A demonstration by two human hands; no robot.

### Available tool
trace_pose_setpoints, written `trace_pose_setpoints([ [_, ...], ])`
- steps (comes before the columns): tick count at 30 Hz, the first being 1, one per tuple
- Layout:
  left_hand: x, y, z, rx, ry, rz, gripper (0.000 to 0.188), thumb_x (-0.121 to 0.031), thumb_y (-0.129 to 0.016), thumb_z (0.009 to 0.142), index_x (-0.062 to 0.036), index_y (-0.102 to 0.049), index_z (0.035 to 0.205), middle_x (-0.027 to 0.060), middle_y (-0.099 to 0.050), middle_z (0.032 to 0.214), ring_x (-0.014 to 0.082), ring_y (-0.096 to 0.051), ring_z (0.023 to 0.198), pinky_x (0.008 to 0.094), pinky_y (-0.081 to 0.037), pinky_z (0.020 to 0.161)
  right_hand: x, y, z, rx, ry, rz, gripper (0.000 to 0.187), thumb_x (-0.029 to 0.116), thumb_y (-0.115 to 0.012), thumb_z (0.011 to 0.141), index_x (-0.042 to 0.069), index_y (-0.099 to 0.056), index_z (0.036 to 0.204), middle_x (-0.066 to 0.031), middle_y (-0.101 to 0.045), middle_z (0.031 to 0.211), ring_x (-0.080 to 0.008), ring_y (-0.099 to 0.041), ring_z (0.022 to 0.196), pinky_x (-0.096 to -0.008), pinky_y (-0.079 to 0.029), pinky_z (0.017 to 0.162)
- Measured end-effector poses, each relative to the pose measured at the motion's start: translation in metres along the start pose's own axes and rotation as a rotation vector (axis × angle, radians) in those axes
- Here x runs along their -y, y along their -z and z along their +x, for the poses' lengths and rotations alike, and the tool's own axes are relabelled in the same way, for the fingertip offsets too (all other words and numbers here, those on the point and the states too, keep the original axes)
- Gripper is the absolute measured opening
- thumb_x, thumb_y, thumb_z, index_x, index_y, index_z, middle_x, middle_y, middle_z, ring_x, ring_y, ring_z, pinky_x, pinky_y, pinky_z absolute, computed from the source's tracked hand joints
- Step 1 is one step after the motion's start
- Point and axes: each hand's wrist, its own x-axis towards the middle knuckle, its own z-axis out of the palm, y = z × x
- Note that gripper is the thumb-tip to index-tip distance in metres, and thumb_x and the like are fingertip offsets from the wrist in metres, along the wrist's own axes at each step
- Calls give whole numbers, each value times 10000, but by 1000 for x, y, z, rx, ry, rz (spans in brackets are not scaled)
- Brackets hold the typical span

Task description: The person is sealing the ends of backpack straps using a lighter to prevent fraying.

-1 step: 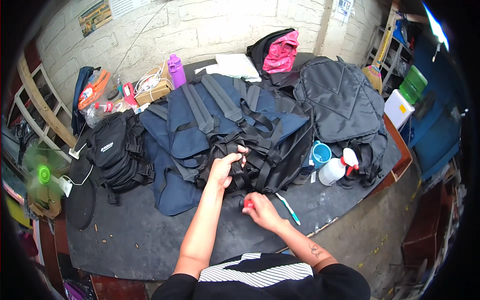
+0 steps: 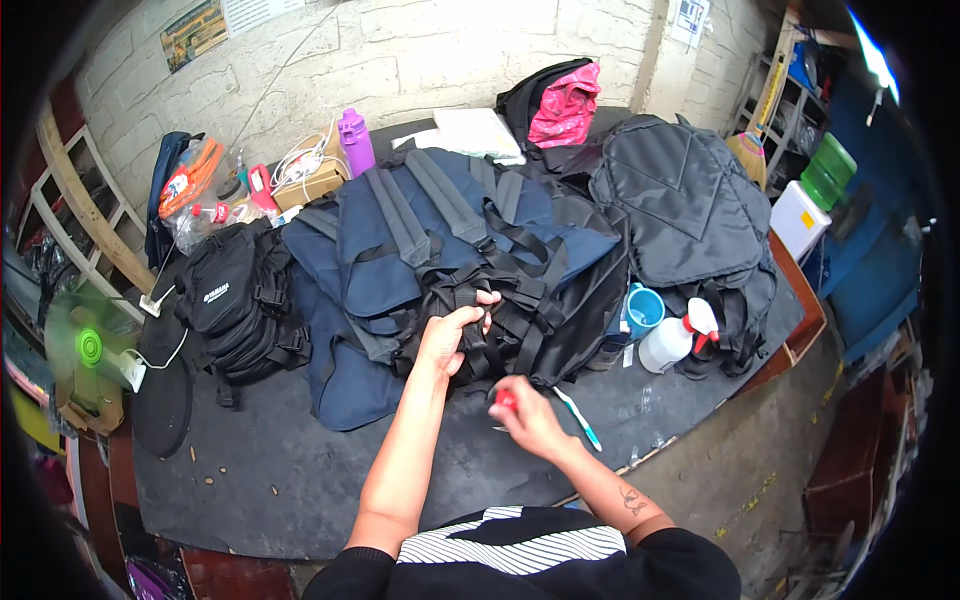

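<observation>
A navy backpack (image 2: 385, 270) with grey shoulder straps lies in the middle of the table, its black webbing straps (image 2: 525, 320) gathered toward me. My left hand (image 2: 450, 335) is closed on some of these straps, thumb and forefinger pinched together at the upper end. Just right of it and closer to me, my right hand (image 2: 525, 412) curls around a small red object (image 2: 505, 399), mostly covered by the fingers and blurred. A toothbrush (image 2: 577, 418) with a white and teal handle lies beside my right hand.
On the right stand a white spray bottle (image 2: 664, 348) with a red trigger and a blue mug (image 2: 642, 310), before a large black backpack (image 2: 685, 205). A small black bag (image 2: 235, 300) sits left. A purple bottle (image 2: 355, 143) stands behind; a green fan (image 2: 89, 346) spins far left.
My right hand has shifted slightly to the right and away from me, with the red object in it. My left hand stays on the straps.
</observation>
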Motion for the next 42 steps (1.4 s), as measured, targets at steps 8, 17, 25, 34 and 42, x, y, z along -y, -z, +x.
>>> trace_pose_setpoints([
  [8,-3,0,-1,2,69,-59,213,-12,-520,769,26,-581,970,194,-625,961,269,-634,858,353,-521,787,18,18,62,-342,-43,119,290,225,-609,808,17,-466,950,-97,-509,700,-196,-526,623,-319,-427,591],
  [17,3,-4,2,-70,-87,247,222,-26,-520,768,24,-599,970,145,-640,931,217,-629,856,308,-480,789,13,12,82,-316,-26,164,332,184,-578,846,25,-363,1044,-164,-615,933,-306,-627,781,-341,-484,665],
  [25,7,-2,5,-55,8,177,228,-13,-493,785,32,-589,986,153,-638,930,216,-634,849,295,-507,763,10,12,80,-341,-40,14,182,102,-592,772,5,-461,852,-89,-547,725,-143,-528,646,-273,-452,628],
  [34,6,-5,3,-94,-27,250,211,6,-467,791,36,-594,957,107,-634,902,192,-627,863,271,-493,752,7,5,86,-413,30,96,186,44,-593,737,-3,-432,818,-87,-543,704,-134,-518,607,-266,-452,578],
  [42,4,-2,2,-42,-18,210,223,-48,-482,810,22,-610,979,100,-637,914,181,-623,843,265,-482,751,3,8,85,-383,-37,84,175,77,-589,768,7,-440,825,-91,-550,701,-166,-530,620,-285,-448,578],
])
